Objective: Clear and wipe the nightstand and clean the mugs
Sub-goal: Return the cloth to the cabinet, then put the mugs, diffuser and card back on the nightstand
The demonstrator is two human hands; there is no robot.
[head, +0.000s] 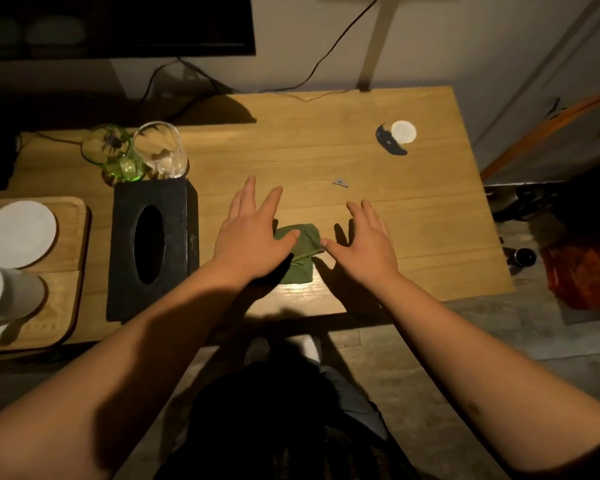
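Observation:
A folded green cloth (pixel 300 252) lies near the front edge of the wooden nightstand (pixel 378 220). My left hand (pixel 253 230) hovers over the cloth's left side, fingers spread, thumb tip over the cloth. My right hand (pixel 366 242) is spread flat just right of the cloth, its thumb at the cloth's corner. Neither hand grips anything. A green glass mug (pixel 113 152) and a clear glass mug (pixel 161 148) stand side by side at the back left. A white mug (pixel 4 296) lies on a wooden tray (pixel 70 258) at far left.
A black tissue box (pixel 149 247) stands left of the cloth. A white saucer (pixel 18 233) rests on the tray. A round white disc (pixel 403 131) with a dark curved piece (pixel 388 142), and a small grey scrap (pixel 340 182), lie on the nightstand. Cables trail behind. An orange bag (pixel 586 275) sits on the floor at right.

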